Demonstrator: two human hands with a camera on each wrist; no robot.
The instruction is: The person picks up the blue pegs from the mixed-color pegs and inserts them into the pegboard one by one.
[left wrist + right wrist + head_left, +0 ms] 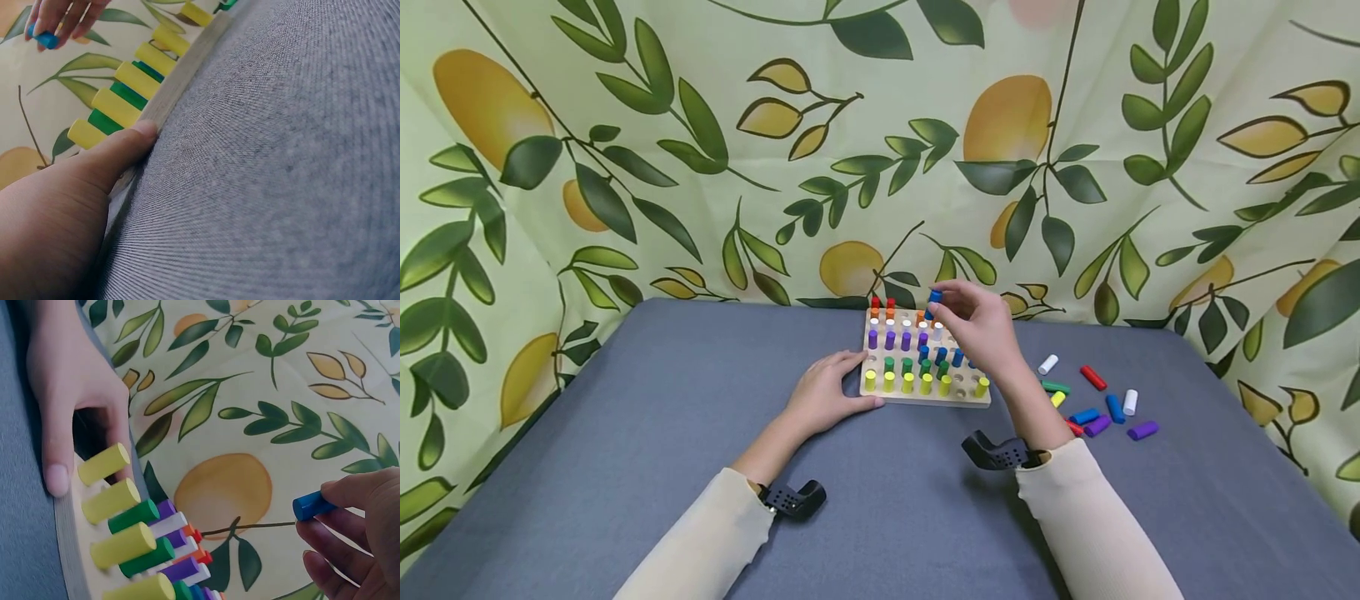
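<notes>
We count ten loose pegs in the head view, lying on the grey table [625,467] to the right of the board [925,401]: two white [1131,402], two red [1093,377], two blue [1115,409], two purple [1142,431], one green [1056,387] and one yellow [1057,399]. The right forearm may cover others.

The board is the one container, and its holes bear upright pegs in rows by colour. In the front row we count six yellow pegs [908,383], with a bare hole between the fifth and sixth. Behind them stand four green pegs [907,366], then at least three blue pegs [941,356], with part of another beside the right wrist. Next come four purple pegs [890,340] and at least four white pegs; towards the back we see orange pegs [875,314] and two red pegs [876,302]. The hand hides part of the back rows, so we cannot count them fully.

The right hand [981,321] pinches one blue peg [933,303] narrowly between thumb and fingertips, above the back of the board. The left hand [829,388] holds the board's near left corner in a wide grip, thumb against the front edge, fingers along the left side.
</notes>
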